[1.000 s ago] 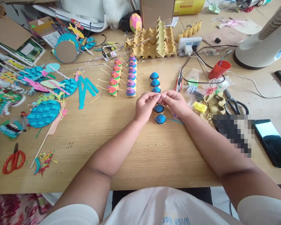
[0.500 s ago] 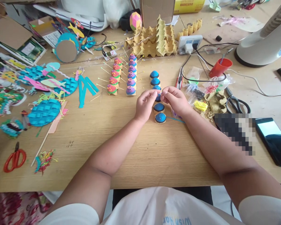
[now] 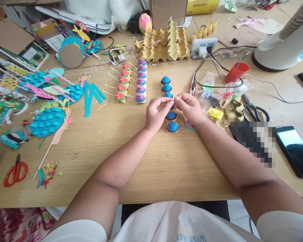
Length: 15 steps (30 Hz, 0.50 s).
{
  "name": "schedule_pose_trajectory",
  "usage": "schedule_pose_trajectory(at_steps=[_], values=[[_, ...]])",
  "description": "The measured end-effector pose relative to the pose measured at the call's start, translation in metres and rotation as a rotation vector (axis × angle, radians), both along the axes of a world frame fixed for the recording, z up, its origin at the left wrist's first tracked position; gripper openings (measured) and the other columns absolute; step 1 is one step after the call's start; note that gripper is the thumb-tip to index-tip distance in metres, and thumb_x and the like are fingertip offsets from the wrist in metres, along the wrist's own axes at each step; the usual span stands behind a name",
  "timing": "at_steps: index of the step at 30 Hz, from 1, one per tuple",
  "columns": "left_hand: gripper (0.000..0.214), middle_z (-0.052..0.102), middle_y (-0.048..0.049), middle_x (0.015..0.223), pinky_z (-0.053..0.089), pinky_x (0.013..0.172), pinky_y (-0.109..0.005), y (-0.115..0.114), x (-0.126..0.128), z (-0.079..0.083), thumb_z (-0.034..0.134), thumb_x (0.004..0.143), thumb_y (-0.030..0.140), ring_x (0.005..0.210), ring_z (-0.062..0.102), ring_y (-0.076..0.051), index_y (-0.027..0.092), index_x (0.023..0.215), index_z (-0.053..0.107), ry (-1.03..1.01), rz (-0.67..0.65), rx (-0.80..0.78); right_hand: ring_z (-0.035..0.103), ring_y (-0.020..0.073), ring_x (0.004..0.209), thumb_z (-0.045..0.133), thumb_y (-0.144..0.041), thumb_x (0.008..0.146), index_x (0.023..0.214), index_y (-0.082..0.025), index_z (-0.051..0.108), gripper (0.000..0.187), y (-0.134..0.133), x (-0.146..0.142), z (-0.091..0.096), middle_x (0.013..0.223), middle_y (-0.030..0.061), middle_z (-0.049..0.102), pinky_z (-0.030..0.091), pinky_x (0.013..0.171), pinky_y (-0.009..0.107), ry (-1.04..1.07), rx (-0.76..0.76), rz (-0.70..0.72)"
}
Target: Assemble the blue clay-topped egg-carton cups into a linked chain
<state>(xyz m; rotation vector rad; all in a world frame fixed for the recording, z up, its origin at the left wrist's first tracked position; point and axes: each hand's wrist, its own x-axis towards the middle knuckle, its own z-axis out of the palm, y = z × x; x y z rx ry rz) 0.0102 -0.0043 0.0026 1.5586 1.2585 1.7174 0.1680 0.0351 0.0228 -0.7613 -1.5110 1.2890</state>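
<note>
A row of blue-topped egg-carton cups [image 3: 166,88] runs down the middle of the wooden table [image 3: 166,168]. My left hand [image 3: 156,113] and my right hand [image 3: 189,108] meet over the row, fingertips pinched together on something tiny that I cannot make out. Two blue cups [image 3: 172,126] sit just below my fingers. One cup is partly hidden behind them. A thin blue strand [image 3: 189,128] lies under my right wrist.
Two rows of painted cups with sticks [image 3: 131,84] stand to the left. Blue paper fish [image 3: 47,121], red scissors [image 3: 15,171], egg cartons [image 3: 166,43], a red cup [image 3: 236,73], black scissors [image 3: 255,112], a phone [image 3: 294,149] and a fan base [image 3: 282,47] surround the work spot.
Both hands have lifted slightly toward the far side of the row, uncovering more of the two nearest blue cups. The pinch stays closed.
</note>
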Motion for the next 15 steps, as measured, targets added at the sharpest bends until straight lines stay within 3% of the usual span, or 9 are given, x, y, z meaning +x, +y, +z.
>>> schedule_pose_trajectory(at_steps=[10, 15], values=[[0.034, 0.079, -0.003, 0.094, 0.056, 0.086, -0.032, 0.0036, -0.0003, -0.0061, 0.08, 0.089, 0.06, 0.089, 0.07, -0.016, 0.026, 0.092, 0.081, -0.134, -0.027, -0.039, 0.049, 0.0101, 0.063, 0.071, -0.076, 0.088, 0.079, -0.021, 0.068, 0.056, -0.0048, 0.0009, 0.0052, 0.069, -0.0019, 0.064, 0.041, 0.063, 0.027, -0.004, 0.016, 0.035], [0.037, 0.079, -0.0025, 0.092, 0.056, 0.084, -0.031, 0.004, -0.0001, -0.0053, 0.08, 0.087, 0.063, 0.087, 0.069, -0.015, 0.026, 0.092, 0.081, -0.141, -0.073, -0.058, 0.051, 0.0113, 0.068, 0.081, -0.07, 0.083, 0.083, -0.022, 0.067, 0.05, -0.0075, 0.0015, 0.0088, 0.073, -0.0017, 0.063, 0.045, 0.067, 0.027, 0.021, -0.043, 0.138]])
